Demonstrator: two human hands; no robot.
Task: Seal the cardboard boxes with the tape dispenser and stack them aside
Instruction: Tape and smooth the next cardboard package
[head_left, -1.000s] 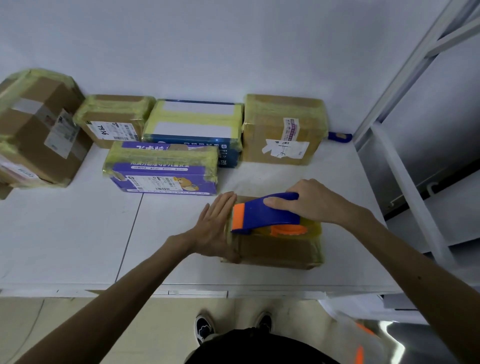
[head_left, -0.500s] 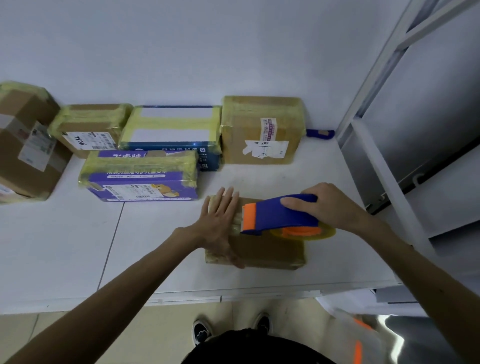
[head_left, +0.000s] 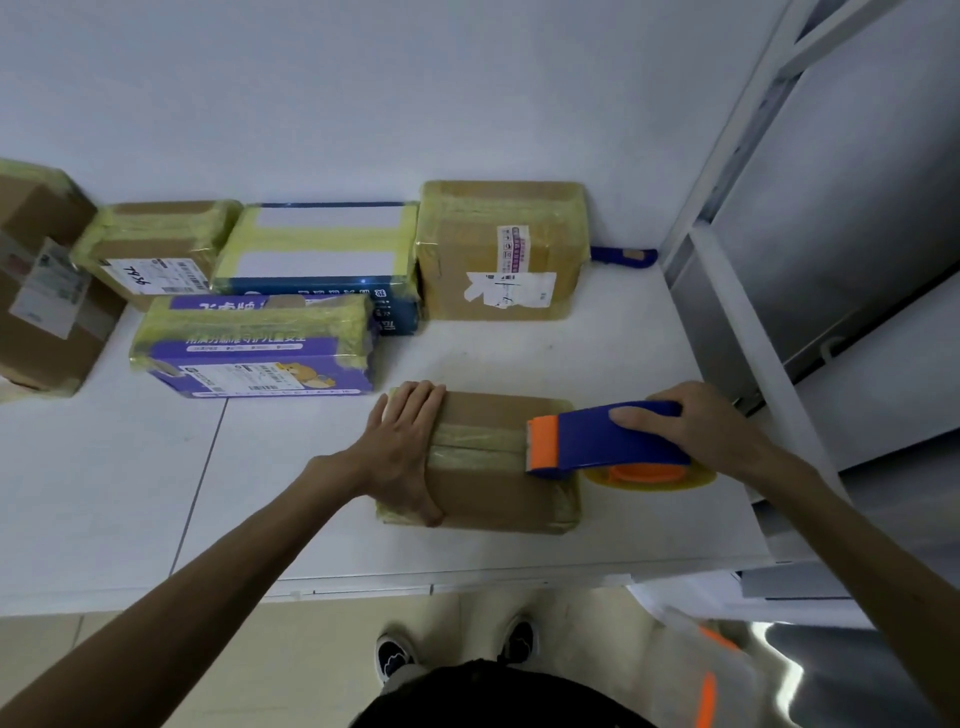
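A small brown cardboard box (head_left: 493, 488) lies on the white table (head_left: 130, 493) near its front edge. A strip of yellowish tape (head_left: 478, 447) runs across the box's top. My left hand (head_left: 405, 447) rests flat on the box's left end, fingers straight, thumb over the front face. My right hand (head_left: 701, 426) grips the blue and orange tape dispenser (head_left: 608, 441) at the box's right end, its orange blade end on the tape and its roll hanging past the right edge.
Taped boxes line the wall: a brown one (head_left: 501, 249), a blue and white one (head_left: 322, 260), a purple one (head_left: 254, 348), a small brown one (head_left: 150, 249) and a large one (head_left: 36, 291) at far left. A blue-handled tool (head_left: 623, 255) lies behind. A white metal frame (head_left: 737, 291) stands right.
My right hand has drawn the dispenser rightward along the box top, laying tape behind it. My left hand has stayed on the left end. The camera view has shifted right.
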